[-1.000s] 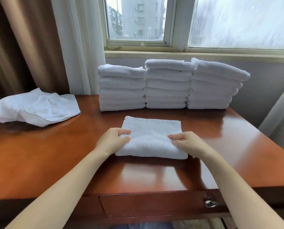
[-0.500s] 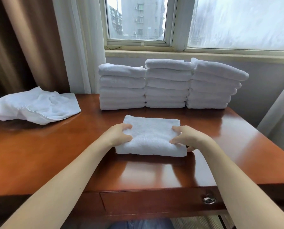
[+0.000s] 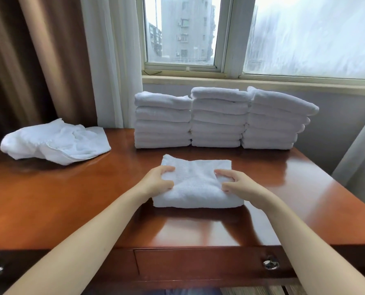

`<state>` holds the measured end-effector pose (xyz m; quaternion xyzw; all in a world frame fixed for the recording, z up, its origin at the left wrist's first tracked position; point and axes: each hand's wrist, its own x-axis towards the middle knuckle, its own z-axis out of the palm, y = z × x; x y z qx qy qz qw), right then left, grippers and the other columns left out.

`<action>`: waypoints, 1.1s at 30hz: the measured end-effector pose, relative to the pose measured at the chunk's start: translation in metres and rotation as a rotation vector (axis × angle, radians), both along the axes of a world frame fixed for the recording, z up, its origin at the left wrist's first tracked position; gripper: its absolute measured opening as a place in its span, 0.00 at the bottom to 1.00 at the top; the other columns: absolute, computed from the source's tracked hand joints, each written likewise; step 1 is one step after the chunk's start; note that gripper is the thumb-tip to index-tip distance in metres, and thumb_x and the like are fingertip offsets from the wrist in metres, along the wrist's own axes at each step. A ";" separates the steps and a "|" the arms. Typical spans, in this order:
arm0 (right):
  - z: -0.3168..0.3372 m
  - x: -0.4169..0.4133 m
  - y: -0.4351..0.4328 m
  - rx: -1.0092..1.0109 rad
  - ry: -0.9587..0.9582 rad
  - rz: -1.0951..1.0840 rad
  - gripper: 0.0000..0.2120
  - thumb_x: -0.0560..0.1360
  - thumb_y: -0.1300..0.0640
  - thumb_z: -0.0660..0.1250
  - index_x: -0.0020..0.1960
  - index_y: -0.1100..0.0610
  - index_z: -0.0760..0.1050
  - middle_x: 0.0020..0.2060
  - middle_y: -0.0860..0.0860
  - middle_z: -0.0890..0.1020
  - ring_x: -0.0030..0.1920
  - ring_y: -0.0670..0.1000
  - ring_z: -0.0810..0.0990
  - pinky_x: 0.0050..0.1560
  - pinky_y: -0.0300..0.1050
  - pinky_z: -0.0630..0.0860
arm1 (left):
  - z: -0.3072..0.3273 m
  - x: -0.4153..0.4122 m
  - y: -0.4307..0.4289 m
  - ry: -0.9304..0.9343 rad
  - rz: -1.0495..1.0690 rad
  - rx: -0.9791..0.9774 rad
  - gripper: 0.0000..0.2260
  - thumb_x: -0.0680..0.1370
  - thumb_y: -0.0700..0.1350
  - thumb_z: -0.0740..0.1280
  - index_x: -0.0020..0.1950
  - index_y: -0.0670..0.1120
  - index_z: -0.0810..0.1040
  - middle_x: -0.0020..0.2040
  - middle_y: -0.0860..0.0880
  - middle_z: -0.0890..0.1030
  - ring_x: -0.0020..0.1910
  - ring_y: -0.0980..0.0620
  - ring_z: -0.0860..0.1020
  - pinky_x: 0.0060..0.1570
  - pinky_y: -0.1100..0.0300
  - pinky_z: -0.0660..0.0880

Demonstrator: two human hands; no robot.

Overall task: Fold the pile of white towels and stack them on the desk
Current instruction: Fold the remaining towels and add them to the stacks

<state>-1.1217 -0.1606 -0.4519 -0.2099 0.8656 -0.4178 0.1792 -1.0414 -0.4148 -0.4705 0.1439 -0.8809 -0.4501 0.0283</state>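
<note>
Wooden table (image 3: 49, 209) below window (image 3: 181, 33). Folded towel (image 3: 196, 186) lay at frame centre on the table, left hand (image 3: 156, 180) and right hand (image 3: 238, 185) each curled and pinching its sides. Three stacks (image 3: 217, 118) stood behind; unfolded pile (image 3: 56, 141) lay at left.

Risks: an uneven lift could have opened the fold; the overhanging right stack (image 3: 277, 122) could have toppled if loaded.

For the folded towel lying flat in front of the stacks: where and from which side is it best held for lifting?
Likely at its left and right ends, one hand from each side, pinching all layers. The folded towel is a thick, limp rectangle lying flat, so a single-sided grip would probably let it sag open. The left hand and right hand grip it there.
</note>
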 end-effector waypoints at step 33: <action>0.224 -0.157 -0.195 -0.440 0.248 0.015 0.23 0.75 0.69 0.63 0.65 0.51 0.79 0.58 0.51 0.81 0.45 0.46 0.78 0.36 0.28 0.73 | 0.243 -0.137 -0.184 0.395 0.110 0.157 0.33 0.71 0.31 0.61 0.74 0.52 0.70 0.73 0.50 0.68 0.74 0.46 0.63 0.67 0.53 0.61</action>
